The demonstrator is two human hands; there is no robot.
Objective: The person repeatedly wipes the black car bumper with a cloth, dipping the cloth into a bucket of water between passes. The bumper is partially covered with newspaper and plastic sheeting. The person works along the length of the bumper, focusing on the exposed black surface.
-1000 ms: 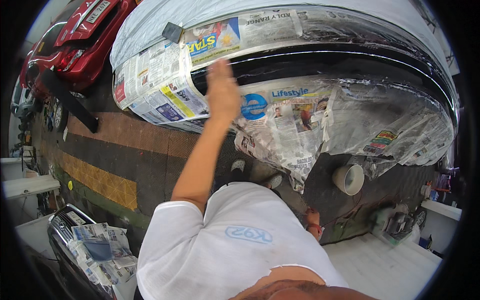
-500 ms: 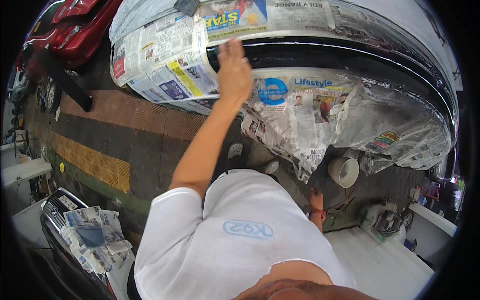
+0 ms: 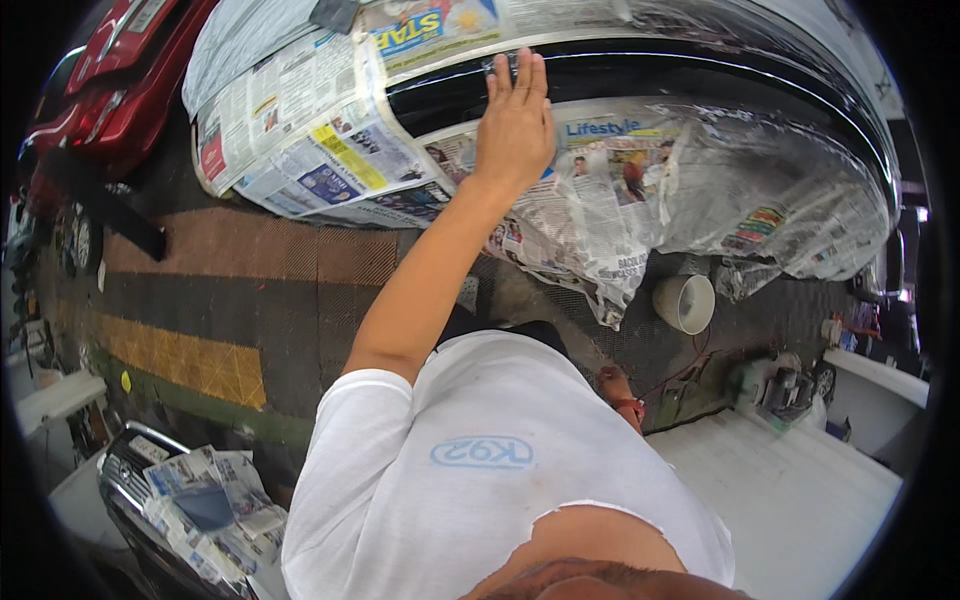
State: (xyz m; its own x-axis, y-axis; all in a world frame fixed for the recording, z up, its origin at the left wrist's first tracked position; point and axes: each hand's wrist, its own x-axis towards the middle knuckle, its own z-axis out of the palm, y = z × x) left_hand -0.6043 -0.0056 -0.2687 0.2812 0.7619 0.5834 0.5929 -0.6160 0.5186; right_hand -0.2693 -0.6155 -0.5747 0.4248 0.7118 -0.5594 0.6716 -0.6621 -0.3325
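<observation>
My left hand (image 3: 515,132) lies palm down with its fingers stretched out, fingertips on the glossy black strip (image 3: 620,68) of a car's body panel. Masking newspaper (image 3: 330,160) with taped edges covers the panel to the left. More newspaper and clear plastic sheeting (image 3: 770,180) hang below and to the right of the bare strip. My right hand (image 3: 616,384), with a red band at the wrist, hangs low beside my body. Its fingers are too small and partly hidden to make out.
A whitish bucket (image 3: 686,304) stands on the floor below the hanging plastic. At the far left is a red car (image 3: 120,90) behind a dark post (image 3: 105,200). Behind me on the left, newspapers (image 3: 215,500) lie on a dark car; a machine (image 3: 785,385) sits at right.
My left hand has slid to the right along the black strip, away from the newspaper's edge. The whole view has shifted a little; the right hand still hangs low.
</observation>
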